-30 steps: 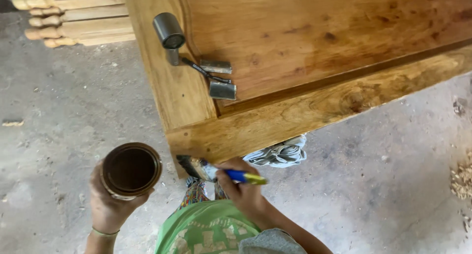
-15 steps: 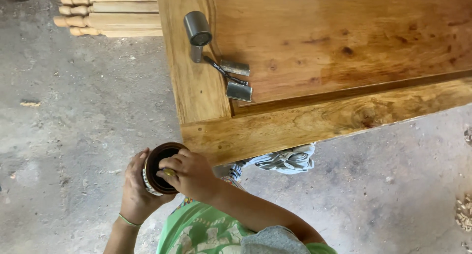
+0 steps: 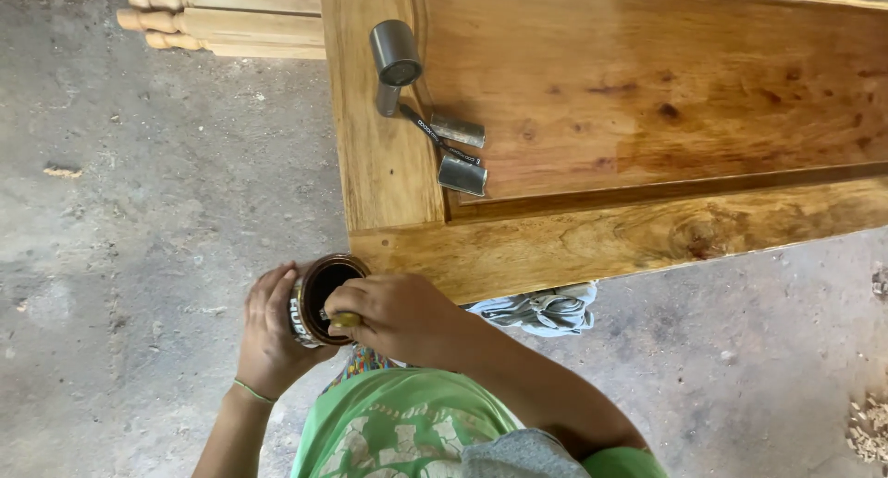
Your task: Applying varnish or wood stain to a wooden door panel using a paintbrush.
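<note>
Person dipping a brush handle into a small round can beside a glossy wooden door panel

The left hand [image 3: 273, 330] is curling its fingers around the dark tin can [image 3: 319, 300], tilting its open mouth rightward toward the right hand [image 3: 398, 316], which is pinching a yellowish brush handle [image 3: 346, 321] right at the rim; the bristles are hidden inside. Both are hovering just below the corner of the amber, knotted varnished panel [image 3: 647, 117], over rough grey concrete floor [image 3: 139, 210]. Grey metal tools [image 3: 444, 136] are lying on the wood
</note>
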